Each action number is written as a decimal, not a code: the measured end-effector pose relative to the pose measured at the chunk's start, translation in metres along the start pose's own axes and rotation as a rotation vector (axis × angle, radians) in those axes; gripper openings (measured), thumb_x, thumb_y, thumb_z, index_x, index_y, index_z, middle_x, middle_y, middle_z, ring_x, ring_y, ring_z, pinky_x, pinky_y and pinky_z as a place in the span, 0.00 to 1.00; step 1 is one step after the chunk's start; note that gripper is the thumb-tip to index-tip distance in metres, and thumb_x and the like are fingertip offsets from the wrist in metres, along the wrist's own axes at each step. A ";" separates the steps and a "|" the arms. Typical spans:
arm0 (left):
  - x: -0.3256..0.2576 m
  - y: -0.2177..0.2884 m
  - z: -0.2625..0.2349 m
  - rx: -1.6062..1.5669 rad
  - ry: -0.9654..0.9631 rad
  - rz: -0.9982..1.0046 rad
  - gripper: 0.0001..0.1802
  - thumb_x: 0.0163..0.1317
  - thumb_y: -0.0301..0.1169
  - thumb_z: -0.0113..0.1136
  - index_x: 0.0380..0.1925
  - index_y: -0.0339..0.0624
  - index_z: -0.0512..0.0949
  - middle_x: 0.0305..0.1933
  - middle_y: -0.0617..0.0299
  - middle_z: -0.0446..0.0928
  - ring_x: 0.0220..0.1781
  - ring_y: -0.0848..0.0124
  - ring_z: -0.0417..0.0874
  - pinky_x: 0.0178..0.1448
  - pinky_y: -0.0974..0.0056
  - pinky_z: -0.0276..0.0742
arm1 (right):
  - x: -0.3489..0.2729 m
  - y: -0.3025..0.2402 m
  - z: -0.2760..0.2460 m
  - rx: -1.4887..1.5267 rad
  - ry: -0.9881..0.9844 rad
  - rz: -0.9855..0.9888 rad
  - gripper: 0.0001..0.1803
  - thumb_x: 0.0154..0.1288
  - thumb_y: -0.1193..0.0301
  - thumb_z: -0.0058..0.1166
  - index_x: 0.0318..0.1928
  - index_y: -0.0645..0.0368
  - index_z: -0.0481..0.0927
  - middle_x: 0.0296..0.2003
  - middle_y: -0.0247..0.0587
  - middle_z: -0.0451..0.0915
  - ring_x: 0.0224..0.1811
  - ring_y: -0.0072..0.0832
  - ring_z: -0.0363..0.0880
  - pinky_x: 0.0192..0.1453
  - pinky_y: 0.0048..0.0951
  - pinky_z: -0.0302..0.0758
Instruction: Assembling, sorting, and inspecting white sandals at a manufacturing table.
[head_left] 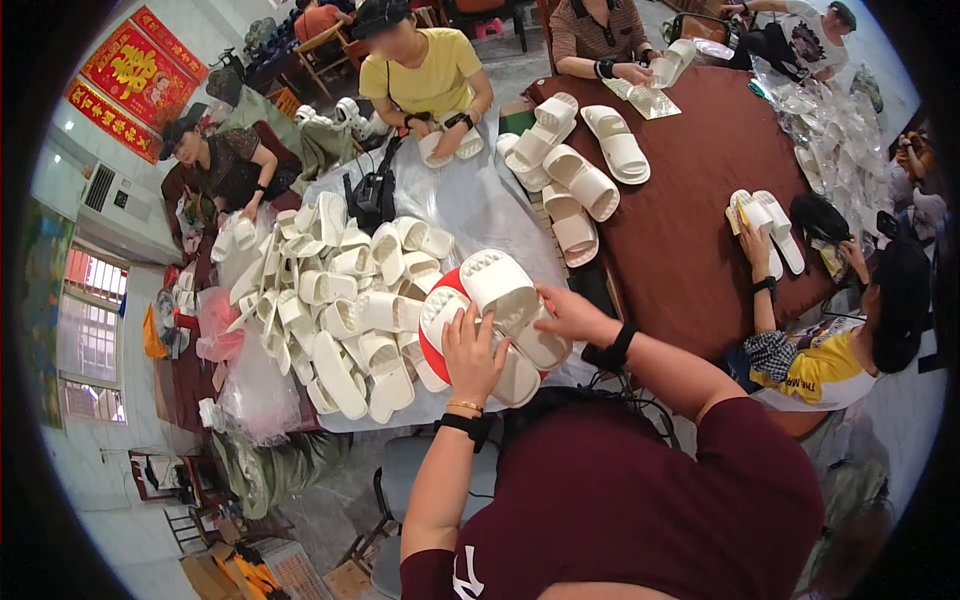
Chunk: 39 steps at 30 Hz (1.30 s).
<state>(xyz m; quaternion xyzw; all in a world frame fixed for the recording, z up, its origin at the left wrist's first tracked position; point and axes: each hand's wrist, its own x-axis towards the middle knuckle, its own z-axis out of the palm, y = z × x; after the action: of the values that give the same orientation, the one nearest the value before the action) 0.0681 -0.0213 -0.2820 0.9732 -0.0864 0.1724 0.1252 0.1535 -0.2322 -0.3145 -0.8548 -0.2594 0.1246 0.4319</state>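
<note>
and now resting the left hand, fingers spread, right on top of the left white slipper, touching its patterned surface; over to the right hand, curled in, fingertips at the outer side of the right white slipper, but cannot tell whether pinching or merely touching. finding the pair side by side between the two hands, with a round-edged red thing peeking out from under the left one. noting, just left of that hand, a heap of more white slippers on the plastic-covered table. on to the writing: spotting gold characters on red banners at the upper left wall, white print low on the wearer's maroon shirt, dark lettering on a co-worker's yellow-and-white top.
</note>
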 end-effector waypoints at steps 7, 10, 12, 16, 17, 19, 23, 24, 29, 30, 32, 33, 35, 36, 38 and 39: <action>-0.003 0.001 0.013 0.054 0.025 0.031 0.26 0.52 0.41 0.63 0.53 0.47 0.74 0.63 0.54 0.67 0.64 0.55 0.66 0.67 0.46 0.58 | 0.025 0.085 -0.032 0.173 0.118 0.352 0.18 0.60 0.63 0.54 0.43 0.66 0.81 0.37 0.50 0.83 0.39 0.35 0.82 0.46 0.32 0.76; 0.002 -0.001 0.020 0.115 0.046 0.008 0.24 0.53 0.39 0.61 0.51 0.48 0.74 0.63 0.56 0.66 0.64 0.57 0.66 0.66 0.47 0.60 | 0.048 0.119 -0.029 0.104 0.093 0.384 0.19 0.57 0.64 0.55 0.43 0.67 0.81 0.38 0.53 0.83 0.41 0.40 0.82 0.48 0.34 0.76; 0.008 -0.002 0.026 0.128 0.073 0.028 0.23 0.53 0.37 0.60 0.50 0.49 0.75 0.63 0.56 0.66 0.64 0.57 0.66 0.65 0.47 0.61 | 0.062 0.141 -0.026 -0.133 0.075 0.241 0.19 0.55 0.66 0.55 0.44 0.66 0.81 0.41 0.56 0.82 0.45 0.47 0.80 0.52 0.37 0.75; 0.000 -0.018 0.012 0.187 0.081 -0.024 0.21 0.53 0.37 0.58 0.49 0.49 0.75 0.61 0.56 0.68 0.63 0.57 0.67 0.65 0.47 0.62 | 0.109 0.142 0.012 -0.334 -0.029 0.179 0.18 0.53 0.72 0.50 0.45 0.65 0.80 0.45 0.58 0.78 0.52 0.49 0.75 0.58 0.41 0.72; -0.004 -0.018 0.015 0.146 0.059 -0.039 0.20 0.53 0.36 0.59 0.48 0.49 0.76 0.61 0.54 0.68 0.64 0.55 0.67 0.65 0.45 0.61 | 0.120 0.161 0.020 -0.371 -0.131 0.223 0.19 0.53 0.73 0.48 0.45 0.67 0.79 0.48 0.58 0.77 0.55 0.49 0.73 0.60 0.43 0.69; -0.031 -0.032 0.032 0.193 0.013 -0.094 0.15 0.56 0.35 0.57 0.45 0.47 0.78 0.58 0.51 0.71 0.63 0.55 0.69 0.64 0.47 0.65 | 0.124 0.166 0.052 -0.380 -0.166 0.060 0.22 0.50 0.75 0.49 0.49 0.68 0.75 0.57 0.63 0.68 0.61 0.56 0.65 0.65 0.44 0.65; -0.033 -0.029 0.073 0.340 -0.080 0.064 0.17 0.59 0.26 0.48 0.49 0.47 0.76 0.59 0.56 0.71 0.66 0.59 0.66 0.69 0.53 0.61 | 0.126 0.230 0.045 -0.536 -0.187 0.194 0.25 0.54 0.76 0.48 0.56 0.62 0.72 0.66 0.54 0.60 0.69 0.48 0.57 0.70 0.42 0.61; -0.022 -0.017 0.046 -0.354 0.051 -0.061 0.17 0.60 0.27 0.48 0.50 0.46 0.75 0.63 0.55 0.69 0.68 0.59 0.65 0.70 0.52 0.59 | 0.129 0.238 0.044 -0.417 -0.152 0.144 0.27 0.54 0.75 0.48 0.58 0.63 0.71 0.62 0.53 0.66 0.68 0.47 0.58 0.71 0.42 0.59; -0.023 -0.007 0.035 -0.157 0.097 -0.059 0.18 0.62 0.32 0.48 0.52 0.40 0.71 0.67 0.47 0.62 0.70 0.53 0.61 0.71 0.49 0.56 | 0.186 0.319 0.079 -0.881 -0.158 -0.561 0.18 0.58 0.66 0.57 0.45 0.67 0.81 0.42 0.43 0.83 0.46 0.35 0.80 0.54 0.35 0.75; -0.022 -0.005 0.032 -0.145 0.138 -0.039 0.18 0.61 0.31 0.48 0.51 0.40 0.71 0.67 0.47 0.62 0.70 0.53 0.60 0.71 0.49 0.55 | 0.194 0.338 0.085 -0.836 -0.177 -0.580 0.18 0.58 0.66 0.57 0.45 0.67 0.81 0.42 0.43 0.83 0.45 0.35 0.80 0.54 0.34 0.75; -0.022 -0.006 0.045 -0.116 0.183 -0.018 0.18 0.59 0.32 0.50 0.50 0.40 0.71 0.67 0.47 0.62 0.71 0.53 0.59 0.72 0.49 0.55 | 0.206 0.352 0.099 -0.747 -0.222 -0.592 0.18 0.58 0.66 0.57 0.45 0.67 0.81 0.41 0.43 0.83 0.45 0.34 0.80 0.53 0.34 0.75; -0.017 -0.008 0.051 -0.117 0.176 -0.014 0.18 0.59 0.32 0.50 0.50 0.40 0.71 0.67 0.47 0.62 0.71 0.53 0.59 0.72 0.49 0.55 | 0.203 0.364 0.100 -0.706 -0.227 -0.563 0.19 0.57 0.66 0.57 0.45 0.67 0.81 0.41 0.43 0.83 0.44 0.34 0.80 0.52 0.34 0.75; -0.018 -0.011 0.050 -0.070 0.211 -0.008 0.19 0.59 0.33 0.50 0.50 0.40 0.71 0.68 0.47 0.61 0.71 0.53 0.59 0.72 0.49 0.54 | 0.212 0.368 0.109 -0.629 -0.284 -0.577 0.19 0.57 0.66 0.58 0.44 0.67 0.81 0.40 0.43 0.83 0.43 0.34 0.80 0.51 0.34 0.76; -0.017 -0.012 0.049 -0.063 0.214 -0.021 0.19 0.59 0.33 0.50 0.50 0.40 0.71 0.68 0.47 0.61 0.71 0.53 0.59 0.72 0.49 0.54 | 0.213 0.368 0.113 -0.591 -0.301 -0.566 0.19 0.57 0.66 0.58 0.44 0.67 0.81 0.40 0.43 0.83 0.43 0.33 0.80 0.51 0.33 0.76; -0.015 -0.013 0.047 -0.084 0.195 -0.011 0.19 0.58 0.33 0.50 0.50 0.40 0.71 0.68 0.47 0.61 0.71 0.54 0.58 0.72 0.49 0.54 | 0.219 0.369 0.116 -0.518 -0.336 -0.536 0.19 0.57 0.66 0.59 0.44 0.67 0.81 0.39 0.43 0.83 0.42 0.33 0.80 0.50 0.33 0.76; -0.016 -0.011 0.048 -0.083 0.196 -0.021 0.19 0.58 0.33 0.50 0.50 0.40 0.71 0.68 0.47 0.61 0.71 0.54 0.58 0.72 0.49 0.54 | 0.224 0.371 0.112 -0.484 -0.353 -0.518 0.19 0.56 0.66 0.59 0.44 0.67 0.81 0.39 0.43 0.83 0.42 0.33 0.81 0.49 0.33 0.76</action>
<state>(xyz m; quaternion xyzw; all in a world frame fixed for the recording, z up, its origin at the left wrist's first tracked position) 0.0713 -0.0218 -0.3340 0.9465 -0.0704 0.2619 0.1750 0.4162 -0.2159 -0.6764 -0.8036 -0.5586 0.0920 0.1838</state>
